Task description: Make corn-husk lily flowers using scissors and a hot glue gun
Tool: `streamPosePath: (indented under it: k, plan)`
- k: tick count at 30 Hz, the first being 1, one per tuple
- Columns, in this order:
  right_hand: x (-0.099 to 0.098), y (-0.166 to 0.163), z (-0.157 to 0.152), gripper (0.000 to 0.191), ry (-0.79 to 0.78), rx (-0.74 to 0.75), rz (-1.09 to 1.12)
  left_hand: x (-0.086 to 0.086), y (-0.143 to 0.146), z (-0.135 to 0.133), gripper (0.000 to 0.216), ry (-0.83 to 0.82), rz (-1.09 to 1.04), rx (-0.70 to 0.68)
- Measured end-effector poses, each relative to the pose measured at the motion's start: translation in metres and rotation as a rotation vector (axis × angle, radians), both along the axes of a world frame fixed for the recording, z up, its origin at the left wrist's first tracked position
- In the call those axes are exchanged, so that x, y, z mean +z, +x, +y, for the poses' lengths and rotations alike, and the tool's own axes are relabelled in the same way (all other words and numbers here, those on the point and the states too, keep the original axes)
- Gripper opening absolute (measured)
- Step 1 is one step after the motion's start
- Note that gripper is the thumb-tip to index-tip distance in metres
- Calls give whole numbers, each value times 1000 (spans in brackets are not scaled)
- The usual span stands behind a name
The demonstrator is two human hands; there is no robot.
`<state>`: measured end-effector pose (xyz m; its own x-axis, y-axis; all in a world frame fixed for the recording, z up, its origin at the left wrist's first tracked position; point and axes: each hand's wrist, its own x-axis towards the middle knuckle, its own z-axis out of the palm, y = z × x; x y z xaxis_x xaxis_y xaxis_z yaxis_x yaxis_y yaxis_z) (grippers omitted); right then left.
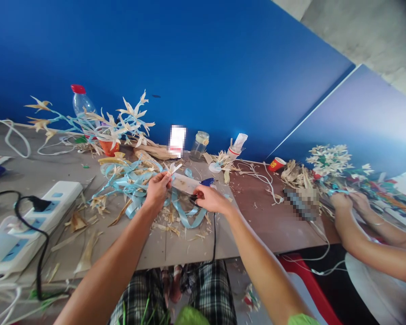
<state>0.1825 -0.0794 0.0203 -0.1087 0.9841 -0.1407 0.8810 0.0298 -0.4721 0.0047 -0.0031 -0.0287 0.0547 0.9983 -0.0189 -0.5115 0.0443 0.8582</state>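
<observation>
My left hand (158, 188) is closed in a pinch on a small pale straw flower piece (173, 169) held above the table. My right hand (208, 198) grips a glue gun (192, 186) with a white barrel and dark handle, its black cord (214, 239) hanging down over the table's front edge. The gun's tip points toward the straw piece in my left fingers. Under both hands lie light-blue ribbon loops (184, 215) and straw scraps (167, 225).
A white power strip (37, 216) with a black plug lies at the left. Finished straw flowers on blue stems (122, 122), a plastic bottle (81, 106), an orange cup (108, 146) and a glass jar (200, 145) stand at the back. Another person's hands (350, 201) work at the right.
</observation>
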Motion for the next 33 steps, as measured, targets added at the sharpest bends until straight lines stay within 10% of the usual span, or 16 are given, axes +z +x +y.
streamPosePath:
  k: [18,26,33]
  plan:
    - [1,27,-23,61,-366,-156,1285,9,-1,-7,21,122,168,16]
    - [-14,9,-27,49,-459,-83,1369,8,-1,-7,20,156,196,3]
    - [-10,18,-23,52,-185,-114,1318,16,0,-12,18,173,256,-45]
